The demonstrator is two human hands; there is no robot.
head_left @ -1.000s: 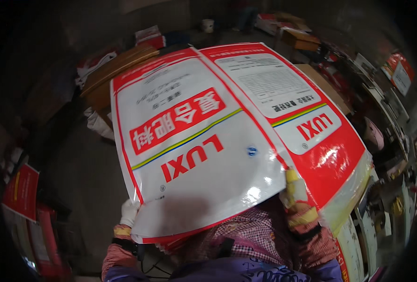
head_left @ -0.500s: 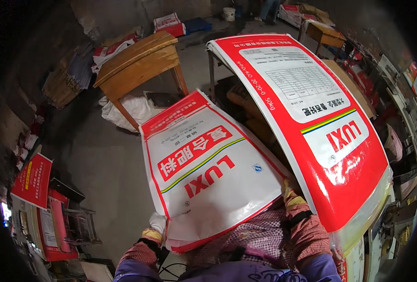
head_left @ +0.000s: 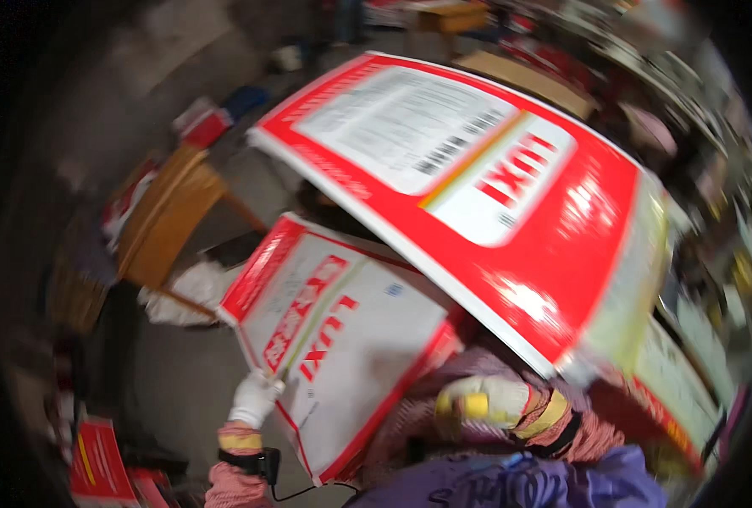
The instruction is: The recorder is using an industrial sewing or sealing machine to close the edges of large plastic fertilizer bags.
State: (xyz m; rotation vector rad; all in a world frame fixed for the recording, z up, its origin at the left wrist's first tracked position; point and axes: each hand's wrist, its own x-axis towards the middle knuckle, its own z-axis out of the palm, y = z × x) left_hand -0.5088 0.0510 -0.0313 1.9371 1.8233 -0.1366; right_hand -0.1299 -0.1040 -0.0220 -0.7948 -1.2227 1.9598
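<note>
I hold a white sack with red borders (head_left: pixel 351 339) tilted in front of my chest. My left hand (head_left: pixel 253 400), in a white glove, grips its left edge. My right hand (head_left: pixel 482 400), also gloved, is curled just right of the sack's lower right edge. Blur hides whether it grips anything. Above it a larger red and white sack (head_left: pixel 511 195) arches over the smaller one, with its lower edge close to my right wrist. The whole picture is smeared by motion.
A wooden table (head_left: pixel 168 224) stands to the left with a white bag (head_left: pixel 181 292) on the floor beneath it. Red sacks (head_left: pixel 96 457) lie at the lower left. Cluttered shelves (head_left: pixel 715 169) run along the right side.
The view has swung, and the white sack has dropped lower and turned more edge-on. The large red sack now spreads across the upper right. My right hand has slid off the white sack's edge.
</note>
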